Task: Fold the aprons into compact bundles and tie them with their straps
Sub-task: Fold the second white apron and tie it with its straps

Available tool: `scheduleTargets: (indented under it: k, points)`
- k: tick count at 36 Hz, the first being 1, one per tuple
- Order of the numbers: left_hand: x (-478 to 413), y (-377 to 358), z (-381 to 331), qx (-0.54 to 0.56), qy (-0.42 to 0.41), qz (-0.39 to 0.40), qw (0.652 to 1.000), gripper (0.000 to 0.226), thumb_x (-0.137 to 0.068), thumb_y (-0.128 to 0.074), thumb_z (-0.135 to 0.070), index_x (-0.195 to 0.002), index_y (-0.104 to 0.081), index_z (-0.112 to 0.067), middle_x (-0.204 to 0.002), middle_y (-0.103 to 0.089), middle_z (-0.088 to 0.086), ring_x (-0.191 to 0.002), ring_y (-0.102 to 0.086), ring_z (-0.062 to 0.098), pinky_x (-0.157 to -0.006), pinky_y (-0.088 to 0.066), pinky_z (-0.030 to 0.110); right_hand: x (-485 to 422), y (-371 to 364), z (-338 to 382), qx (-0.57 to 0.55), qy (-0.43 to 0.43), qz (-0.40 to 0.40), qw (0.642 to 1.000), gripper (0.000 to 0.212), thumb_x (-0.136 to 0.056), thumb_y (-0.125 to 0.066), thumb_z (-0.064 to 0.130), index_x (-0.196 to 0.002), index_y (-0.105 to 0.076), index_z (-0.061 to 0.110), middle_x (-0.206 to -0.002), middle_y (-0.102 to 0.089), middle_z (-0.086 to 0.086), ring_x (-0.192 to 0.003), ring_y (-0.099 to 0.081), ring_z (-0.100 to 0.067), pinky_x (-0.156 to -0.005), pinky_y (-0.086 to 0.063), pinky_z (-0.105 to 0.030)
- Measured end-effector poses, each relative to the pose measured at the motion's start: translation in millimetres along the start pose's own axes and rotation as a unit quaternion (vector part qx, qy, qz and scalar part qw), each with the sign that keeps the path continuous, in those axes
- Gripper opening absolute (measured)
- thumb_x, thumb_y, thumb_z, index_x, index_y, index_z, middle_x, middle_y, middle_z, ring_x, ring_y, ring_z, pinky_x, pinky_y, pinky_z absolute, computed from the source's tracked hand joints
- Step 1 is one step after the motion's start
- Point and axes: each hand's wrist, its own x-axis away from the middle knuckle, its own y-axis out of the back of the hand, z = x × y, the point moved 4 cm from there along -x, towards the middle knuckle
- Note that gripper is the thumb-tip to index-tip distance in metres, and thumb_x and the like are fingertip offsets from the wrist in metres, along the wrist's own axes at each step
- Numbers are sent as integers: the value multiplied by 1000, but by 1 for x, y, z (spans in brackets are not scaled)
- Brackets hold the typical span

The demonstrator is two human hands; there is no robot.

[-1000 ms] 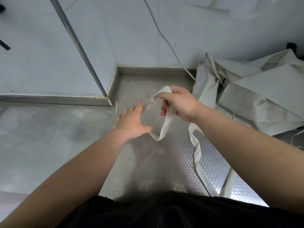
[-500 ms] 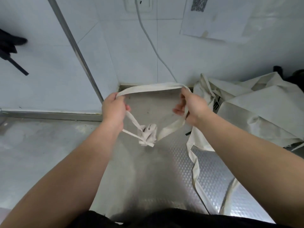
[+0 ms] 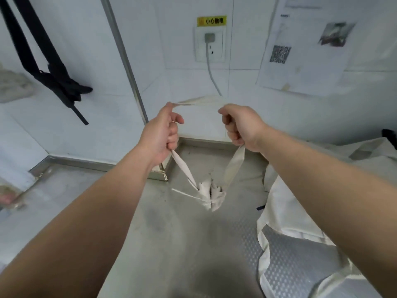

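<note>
A cream apron strap [image 3: 198, 101] runs between my two raised fists as a loop. My left hand [image 3: 163, 134] grips its left side and my right hand [image 3: 242, 126] grips its right side. Below each fist a length of strap hangs down, and both lengths meet in a bunched knot [image 3: 209, 193] that dangles above the metal counter [image 3: 171, 244]. A pile of cream aprons [image 3: 322, 190] lies crumpled on the counter at the right, under my right forearm.
White tiled walls meet in a corner ahead, with a wall socket [image 3: 210, 45] and its grey cable. A black strap [image 3: 58, 80] hangs knotted at the left. Paper notices [image 3: 305, 46] are taped at the upper right.
Both hands have risen and spread apart, stretching the strap loop taut. A second ago only my right hand held the strap; now both grip it. My view has tilted up.
</note>
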Motion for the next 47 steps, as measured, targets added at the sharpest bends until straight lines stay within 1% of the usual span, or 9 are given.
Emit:
scheduleTargets:
  k: [6, 12, 17, 21, 27, 32, 36, 40, 47]
  points:
    - [6, 7, -36, -9, -55, -23, 998, 40, -98, -33, -40, -73, -49, -14, -45, -20, -8, -38, -12, 7, -39, -8, 20, -4, -27, 33, -33, 38, 58, 997, 36, -92, -41, 31, -60, -34, 17, -54, -19, 0, -46, -15, -14, -48, -9, -25]
    - [18, 51, -92, 8, -133, -88, 987, 24, -94, -42, -27, -72, -47, -18, -47, -19, -8, -42, -13, 9, -39, -10, 22, -13, -58, 81, -20, 82, 93, 992, 37, -92, -43, 37, -61, -37, 18, -55, -22, 1, -47, -17, -14, -43, -13, -23]
    - [27, 95, -141, 35, -207, -133, 969, 22, -94, -43, -20, -74, -51, -17, -50, -34, -7, -44, -27, 9, -42, -27, 20, -10, -93, 146, 45, 155, 54, 985, 31, -90, -52, 32, -65, -42, 17, -46, -27, 4, -38, -24, -12, -41, -17, -21]
    - [32, 128, -185, 45, -257, -152, 953, 21, -94, -43, -20, -75, -53, -17, -51, -37, -11, -41, -24, 5, -37, -19, 17, -5, -133, 193, 101, 234, 13, 967, 31, -89, -55, 36, -69, -43, 16, -50, -28, 2, -41, -24, -15, -43, -18, -22]
    - [38, 174, -235, 125, -273, -97, 949, 22, -93, -49, -23, -72, -53, -19, -48, -36, -11, -42, -22, 4, -36, -16, 16, -4, -190, 235, 104, 264, -21, 959, 27, -91, -53, 38, -75, -55, 17, -45, -34, 4, -40, -32, -13, -39, -24, -16]
    - [36, 228, -266, 215, -221, -10, 951, 23, -93, -53, -29, -72, -58, -21, -50, -46, -12, -44, -42, 1, -41, -34, 12, -9, -242, 259, 15, 224, -14, 974, 20, -86, -63, 31, -74, -58, 16, -47, -40, 6, -45, -36, -11, -37, -28, -15]
    - [31, 262, -289, 297, -234, 41, 925, 16, -93, -55, -28, -90, -67, -19, -68, -68, -13, -55, -60, 1, -53, -49, 14, -20, -286, 271, -57, 230, 11, 971, 16, -88, -63, 23, -76, -59, 13, -51, -48, 5, -43, -39, -8, -38, -33, -17]
    - [19, 284, -313, 263, -280, 53, 922, 18, -96, -51, -30, -105, -63, -21, -86, -72, -15, -71, -68, 2, -61, -52, 17, -26, -316, 284, -75, 265, 10, 961, 18, -90, -62, 16, -74, -56, 11, -51, -50, 2, -42, -38, -9, -38, -31, -17]
    - [-6, 313, -368, 145, -346, 70, 924, 13, -97, -46, -35, -99, -59, -29, -97, -69, -16, -99, -64, 10, -80, -47, 27, -36, -345, 336, 22, 372, -39, 927, 10, -93, -57, 16, -84, -61, 17, -71, -58, 0, -49, -45, -10, -42, -37, -16]
